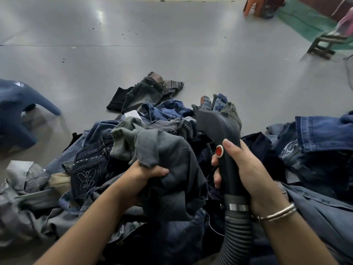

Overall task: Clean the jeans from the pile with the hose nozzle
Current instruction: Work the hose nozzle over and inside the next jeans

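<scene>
Here the left hand [145, 175] grabs a bunch of gray jeans [168, 159] on top of the big pile of jeans [133, 131], near the middle. The right hand [246, 169] is wrapped tight round the black hose nozzle [219, 134], thumb up by its red button [219, 150]. The nozzle tip points far, over the pile. The ribbed hose [236, 232] runs down near the bottom edge. A bracelet [275, 214] sits on the right wrist. One dark pair [145, 92] lies alone on the gray floor [172, 44], far side. A blue stool [17, 109] stands at the left.
</scene>
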